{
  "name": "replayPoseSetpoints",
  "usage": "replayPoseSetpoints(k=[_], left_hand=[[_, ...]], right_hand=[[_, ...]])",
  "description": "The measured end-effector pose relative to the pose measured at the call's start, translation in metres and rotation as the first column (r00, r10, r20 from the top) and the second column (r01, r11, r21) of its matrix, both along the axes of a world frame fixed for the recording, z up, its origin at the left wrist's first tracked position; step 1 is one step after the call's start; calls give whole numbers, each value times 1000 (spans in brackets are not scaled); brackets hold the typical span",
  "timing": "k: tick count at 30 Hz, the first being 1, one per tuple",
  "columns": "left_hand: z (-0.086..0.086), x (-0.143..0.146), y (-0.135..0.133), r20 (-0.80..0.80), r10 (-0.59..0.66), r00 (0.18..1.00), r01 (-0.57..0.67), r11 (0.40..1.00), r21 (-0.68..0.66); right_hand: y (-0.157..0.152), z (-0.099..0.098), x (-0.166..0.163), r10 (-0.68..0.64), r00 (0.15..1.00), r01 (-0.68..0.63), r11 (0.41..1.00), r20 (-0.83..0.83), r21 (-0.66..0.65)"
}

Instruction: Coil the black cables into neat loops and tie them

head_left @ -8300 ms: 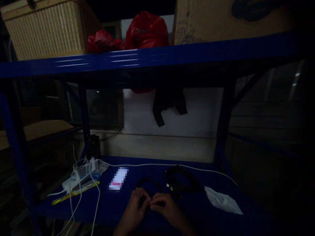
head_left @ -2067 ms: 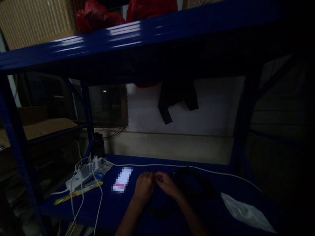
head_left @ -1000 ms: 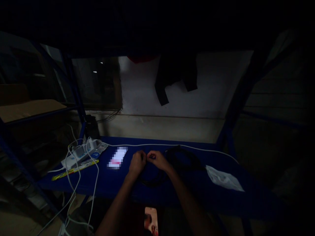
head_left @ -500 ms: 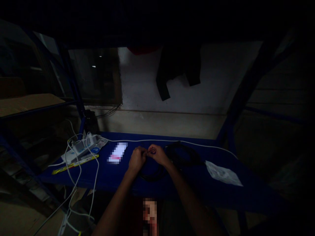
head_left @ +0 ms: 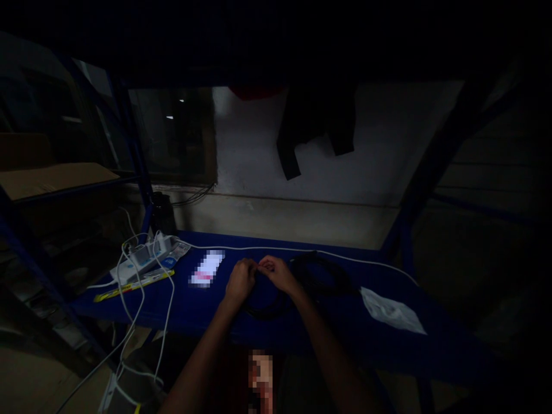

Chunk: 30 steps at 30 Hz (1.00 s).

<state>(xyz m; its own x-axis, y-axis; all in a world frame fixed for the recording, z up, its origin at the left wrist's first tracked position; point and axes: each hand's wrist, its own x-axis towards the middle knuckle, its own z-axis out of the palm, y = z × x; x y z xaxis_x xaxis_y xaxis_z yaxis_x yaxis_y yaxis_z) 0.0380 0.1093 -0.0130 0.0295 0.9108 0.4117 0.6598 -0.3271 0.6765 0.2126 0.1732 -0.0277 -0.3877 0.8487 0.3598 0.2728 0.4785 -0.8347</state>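
A loop of black cable (head_left: 263,314) lies on the blue tabletop (head_left: 202,310), its sides running up under my two hands. My left hand (head_left: 241,279) is closed, fingers curled and pinching at the far side of this loop. Close against it, my right hand (head_left: 278,273) pinches at the same spot with thumb and forefinger, the other fingers bent. The fingertips of both hands nearly meet. Darkness hides the exact bit of cable between them. A second coil of black cable (head_left: 340,276) rests just right of my right hand.
To the left are a white power strip (head_left: 138,261) with tangled white cords, a yellow packet (head_left: 133,286) and a lit, blurred phone-like rectangle (head_left: 207,268). A clear plastic bag (head_left: 390,310) lies at right. Blue posts frame the table; dark clothing (head_left: 317,123) hangs behind.
Both hands stay at nearly the same place, with small finger movements at the pinch. The view has shifted slightly, so the background sits a little lower and further right.
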Motion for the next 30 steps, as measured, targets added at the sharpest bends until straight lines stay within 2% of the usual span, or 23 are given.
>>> replayPoseSetpoints(k=[13, 20, 30], left_hand=[[-6, -4, 4, 106, 80, 991, -78, 997, -16], [-1, 1, -4, 151, 65, 986, -70, 997, 27], [3, 2, -7, 176, 24, 984, -24, 1000, -4]], right_hand=[[-8, 9, -2, 70, 993, -75, 996, 97, 52], [-7, 8, -2, 34, 995, -41, 997, 91, 69], [-3, 5, -2, -7, 1000, 6, 999, 23, 47]])
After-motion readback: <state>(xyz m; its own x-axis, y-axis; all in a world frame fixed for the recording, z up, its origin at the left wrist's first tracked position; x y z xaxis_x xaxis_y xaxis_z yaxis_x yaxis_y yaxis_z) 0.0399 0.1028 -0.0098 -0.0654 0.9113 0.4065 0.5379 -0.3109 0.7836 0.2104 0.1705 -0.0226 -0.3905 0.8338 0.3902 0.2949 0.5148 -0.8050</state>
